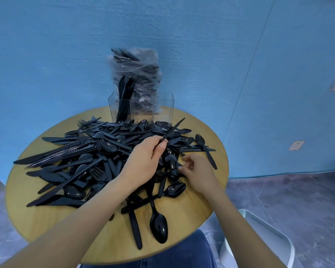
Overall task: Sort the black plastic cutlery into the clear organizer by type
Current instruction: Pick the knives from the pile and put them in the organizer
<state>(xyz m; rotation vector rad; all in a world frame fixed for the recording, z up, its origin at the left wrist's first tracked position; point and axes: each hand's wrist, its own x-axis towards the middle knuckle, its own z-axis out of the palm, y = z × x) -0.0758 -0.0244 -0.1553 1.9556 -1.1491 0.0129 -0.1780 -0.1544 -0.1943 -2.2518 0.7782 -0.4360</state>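
Observation:
A big pile of black plastic cutlery [97, 151], knives, forks and spoons mixed, covers the round wooden table [191, 215]. At the table's far edge stands the clear organizer [163, 105]; its left compartment holds several upright black knives [124, 101], the right one looks bare. My left hand [145, 159] is over the pile's middle, shut on a black knife [174, 127] that points up and to the right. My right hand [196, 171] rests on the pile just to the right, fingertips pinching a piece of cutlery [171, 161] whose type I cannot tell.
A clear plastic bag of more black cutlery [137, 74] stands behind the organizer against the blue wall. A large spoon [159, 225] and a knife lie near the table's front edge. A white chair [259, 238] is at the lower right, my jeans-clad knee below the table.

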